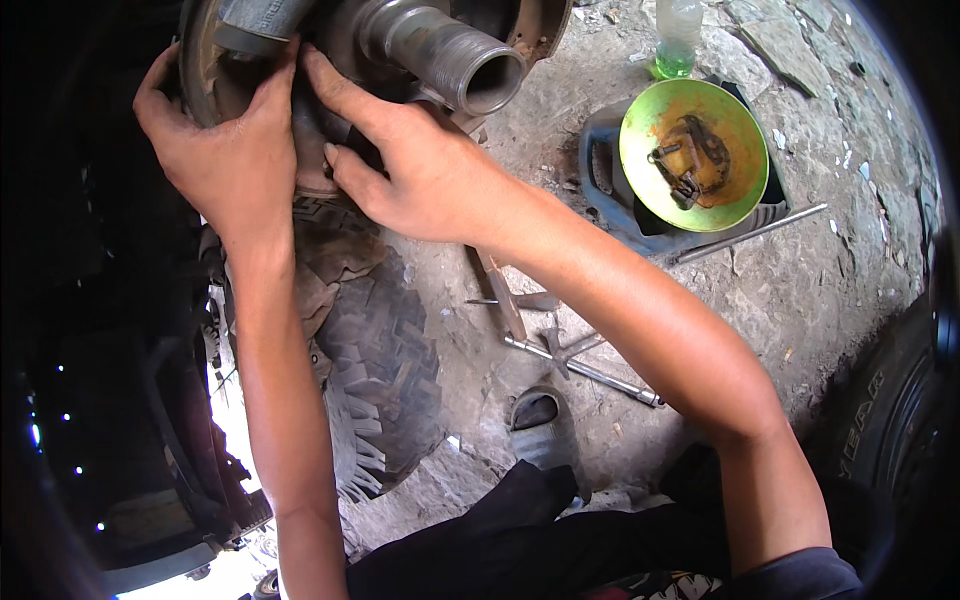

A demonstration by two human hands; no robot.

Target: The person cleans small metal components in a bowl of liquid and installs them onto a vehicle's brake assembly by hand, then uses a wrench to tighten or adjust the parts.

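At the top left is a greasy metal wheel-end brake assembly [315,175], with a hollow threaded axle spindle [440,60] jutting toward the right. My left hand [230,160] grips its left part, the thumb inward and the fingers curled over the curved rim, fingertips partly hidden. Just above that hand sits a grey cylindrical part [262,22]. Below the spindle, my right hand [410,165] holds the assembly's lower inner part, index finger reaching up and thumb lower down. Its other fingers are hidden behind the metal.
A yellow-green bowl [640,150] with rusty small parts rests on a blue-and-black stand [600,190]. Behind it stands a bottle of green liquid [677,40]. A metal rod [750,235], a hammer [505,295] and a long wrench [610,382] lie on the ground. Tyres [385,350] flank me.
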